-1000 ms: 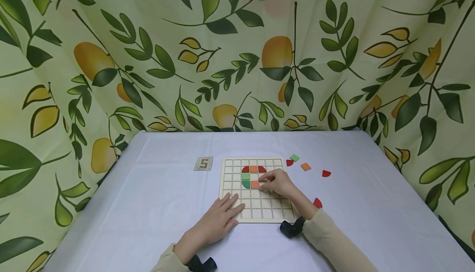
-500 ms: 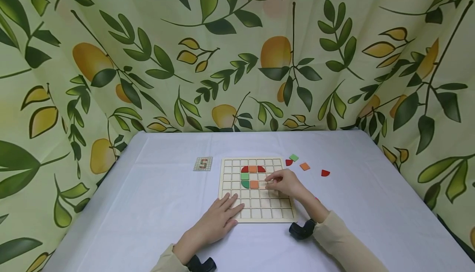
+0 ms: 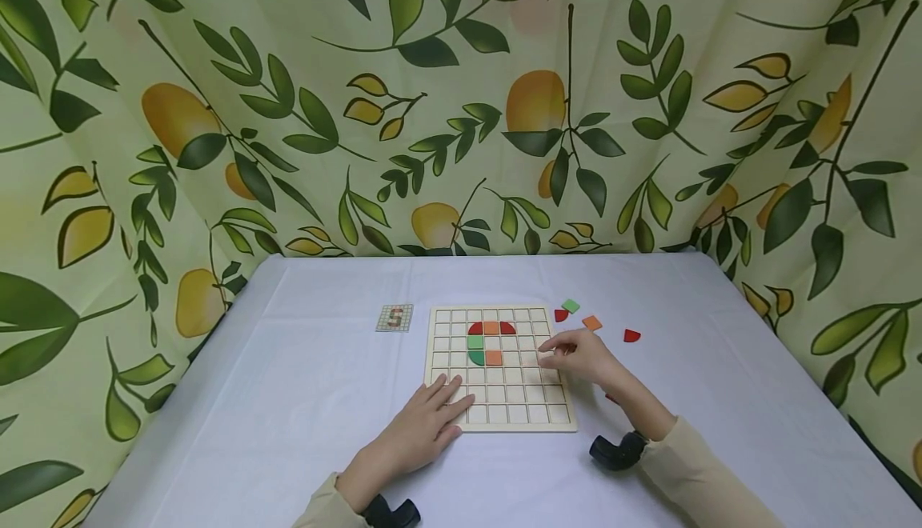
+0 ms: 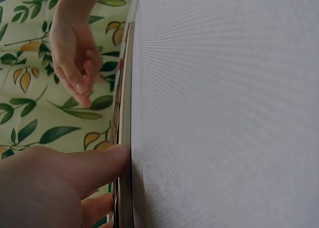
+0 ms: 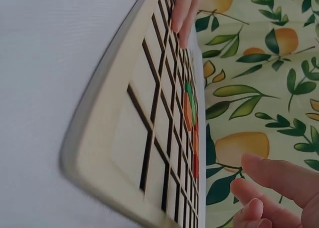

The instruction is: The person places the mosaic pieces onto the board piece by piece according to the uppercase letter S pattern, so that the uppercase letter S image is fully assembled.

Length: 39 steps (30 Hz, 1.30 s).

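A wooden grid board [image 3: 526, 414] lies on the white table. Coloured tiles sit in its upper middle cells: a red quarter-round tile [image 3: 476, 329], an orange square [image 3: 491, 328], another red quarter-round [image 3: 507, 329], a light green square [image 3: 475, 342], a dark green quarter-round [image 3: 476, 358] and a second orange square [image 3: 493, 358]. My left hand [image 3: 425, 424] rests on the board's lower left corner with fingers spread. Over the right edge hovers my right hand [image 3: 579, 354], fingers loosely bent; the right wrist view shows nothing between thumb and fingers [image 5: 274, 173].
Right of the board lie a loose green square [image 3: 571, 306], an orange square [image 3: 592, 322] and red quarter-rounds [image 3: 631, 336], one mostly hidden by the right forearm. A small patterned card [image 3: 394, 318] lies to the left. A leaf-print curtain [image 3: 461, 112] hangs behind the table.
My right hand has drawn back to the right, from beside the lower orange square to the board's right edge. My left hand and the placed tiles have stayed put.
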Motion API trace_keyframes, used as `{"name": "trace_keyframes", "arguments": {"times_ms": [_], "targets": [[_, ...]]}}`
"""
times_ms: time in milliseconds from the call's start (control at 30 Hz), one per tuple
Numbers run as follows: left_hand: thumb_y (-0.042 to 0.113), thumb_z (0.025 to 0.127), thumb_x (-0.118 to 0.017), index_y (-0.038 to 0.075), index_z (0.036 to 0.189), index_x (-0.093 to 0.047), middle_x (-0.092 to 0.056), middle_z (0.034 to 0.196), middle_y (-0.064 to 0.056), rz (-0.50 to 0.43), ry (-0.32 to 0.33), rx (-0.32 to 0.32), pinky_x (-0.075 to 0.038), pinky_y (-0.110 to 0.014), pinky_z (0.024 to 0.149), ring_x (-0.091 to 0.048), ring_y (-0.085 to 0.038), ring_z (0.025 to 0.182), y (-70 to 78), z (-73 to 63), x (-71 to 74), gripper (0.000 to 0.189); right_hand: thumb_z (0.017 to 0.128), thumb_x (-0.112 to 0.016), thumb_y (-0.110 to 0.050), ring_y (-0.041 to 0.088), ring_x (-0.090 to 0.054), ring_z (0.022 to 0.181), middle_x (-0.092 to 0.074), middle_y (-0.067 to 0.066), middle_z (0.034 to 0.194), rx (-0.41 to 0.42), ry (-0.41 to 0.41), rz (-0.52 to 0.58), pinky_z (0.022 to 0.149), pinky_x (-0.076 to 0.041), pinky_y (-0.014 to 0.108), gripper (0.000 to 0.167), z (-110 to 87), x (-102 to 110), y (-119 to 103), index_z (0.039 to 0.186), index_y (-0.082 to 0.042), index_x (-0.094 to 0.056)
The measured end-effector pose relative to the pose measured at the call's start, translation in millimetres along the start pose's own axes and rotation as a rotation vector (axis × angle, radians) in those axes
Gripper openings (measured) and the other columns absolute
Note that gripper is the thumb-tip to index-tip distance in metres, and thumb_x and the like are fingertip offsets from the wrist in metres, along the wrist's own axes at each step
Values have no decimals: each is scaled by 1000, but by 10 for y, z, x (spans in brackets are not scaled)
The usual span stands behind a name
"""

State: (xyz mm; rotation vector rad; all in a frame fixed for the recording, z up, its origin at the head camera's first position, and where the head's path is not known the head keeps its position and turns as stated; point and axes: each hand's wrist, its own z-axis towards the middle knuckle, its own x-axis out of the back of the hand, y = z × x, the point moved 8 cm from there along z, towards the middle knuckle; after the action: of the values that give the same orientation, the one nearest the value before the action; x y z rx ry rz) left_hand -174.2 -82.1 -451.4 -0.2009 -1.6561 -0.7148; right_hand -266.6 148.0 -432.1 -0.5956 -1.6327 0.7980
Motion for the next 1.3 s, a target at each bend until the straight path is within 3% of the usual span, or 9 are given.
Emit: {"name": "trace_keyframes", "arguments": {"times_ms": [200,600,833,1300], "targets": [[31,99,-50,22,144,-46,-33,159,-8,-7,-12,8,-27,-56,118,-26,-34,149,-12,10,-11,46,80,-77,-14,14,-43,70,-49,0,70,17,-12,2,54,-33,19,25,-102,91,86,98,2,-73],[32,99,-50,24,145,-45,-32,159,-7,1,-19,17,-27,-55,119,-26,-33,150,-30,16,-36,47,79,-77,-16,10,-44,64,-50,-1,68,-42,-36,14,52,-35,19,26,-292,202,339,100,0,-73],[32,98,-51,24,145,-45,-32,159,-7,-6,-19,21,-27,-56,119,-25,-33,150,-28,15,-32,47,79,-78,-17,11,-44,60,-50,-1,64,-76,-16,-27,49,-35,19,28,-370,286,483,100,0,-72],[33,98,-51,25,145,-44,-31,160,-6,-11,-31,30,-27,-56,119,-24,-32,150,-31,15,-48,48,76,-81,-16,15,-45,68,-49,2,64,-114,26,-116,52,-36,18,29,-498,434,659,97,2,-72]]}}
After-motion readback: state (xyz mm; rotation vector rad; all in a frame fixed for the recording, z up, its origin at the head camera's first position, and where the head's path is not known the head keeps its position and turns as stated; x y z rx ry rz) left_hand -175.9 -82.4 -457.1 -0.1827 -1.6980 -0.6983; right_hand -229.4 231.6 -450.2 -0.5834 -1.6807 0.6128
